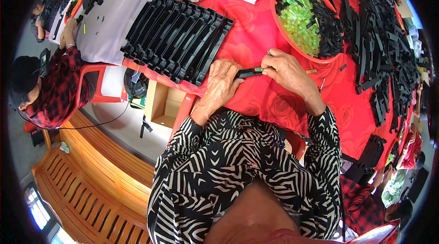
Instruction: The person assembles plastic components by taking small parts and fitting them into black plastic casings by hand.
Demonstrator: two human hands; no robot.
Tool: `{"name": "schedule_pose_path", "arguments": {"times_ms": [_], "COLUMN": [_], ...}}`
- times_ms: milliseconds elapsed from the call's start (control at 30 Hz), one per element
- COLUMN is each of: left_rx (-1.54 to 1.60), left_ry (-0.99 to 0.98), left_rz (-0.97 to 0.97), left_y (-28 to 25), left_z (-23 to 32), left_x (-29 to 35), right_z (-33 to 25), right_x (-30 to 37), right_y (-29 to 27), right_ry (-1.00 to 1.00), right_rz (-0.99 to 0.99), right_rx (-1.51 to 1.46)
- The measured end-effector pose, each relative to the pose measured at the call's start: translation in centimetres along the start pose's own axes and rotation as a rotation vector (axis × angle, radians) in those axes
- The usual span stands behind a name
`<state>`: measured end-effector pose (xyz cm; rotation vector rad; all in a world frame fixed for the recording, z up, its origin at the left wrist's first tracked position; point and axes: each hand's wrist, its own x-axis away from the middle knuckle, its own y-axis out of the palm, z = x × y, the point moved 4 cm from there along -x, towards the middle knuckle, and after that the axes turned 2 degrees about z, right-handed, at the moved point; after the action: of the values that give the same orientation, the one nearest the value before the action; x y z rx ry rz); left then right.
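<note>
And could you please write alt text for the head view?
A person's left hand holds a slim black part over a red tablecloth, the right hand at its other end. Black racks lie left; an orange basin of yellow-green and black pieces and black strips lie right.

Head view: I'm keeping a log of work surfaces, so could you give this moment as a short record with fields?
Left hand: holds a black plastic strip
Right hand: fingers closed at the strip's right end, by a small green piece
Left: long black plastic channels, side by side
Beyond, to the right: red basin of yellow-green pieces and black pieces
Far right: heap of loose black strips
Covering: red rose-patterned tablecloth
</note>
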<state>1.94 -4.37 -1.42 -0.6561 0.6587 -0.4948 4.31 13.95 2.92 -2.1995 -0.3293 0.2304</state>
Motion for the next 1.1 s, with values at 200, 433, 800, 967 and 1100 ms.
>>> {"name": "schedule_pose_path", "arguments": {"times_ms": [200, 433, 800, 967, 1100], "left_rx": [0.033, 0.039, -0.005, -0.047, 0.007], "left_ry": [0.003, 0.016, -0.017, -0.040, -0.082], "left_rz": [-0.007, -0.004, -0.021, -0.096, -0.195], "left_y": [-0.1, 0.1, 0.0, -0.8, -0.4], "left_z": [-0.2, -0.1, 0.6, 1.3, 1.2], "left_x": [0.0, -0.1, 0.0, -0.7, -1.5], "right_z": [0.2, 2.3, -1.1, -0.8, -0.6], "right_x": [-0.8, -1.7, 4.2, 4.3, 4.4], "right_y": [-0.1, 0.0, 0.2, 2.9, 3.0], "right_ry": [0.046, 0.172, 0.063, 0.131, 0.114], "right_rz": [0.006, -0.151, 0.475, 0.524, 0.562], "right_rx": [-0.065, -0.232, 0.232, 0.309, 0.352]}}
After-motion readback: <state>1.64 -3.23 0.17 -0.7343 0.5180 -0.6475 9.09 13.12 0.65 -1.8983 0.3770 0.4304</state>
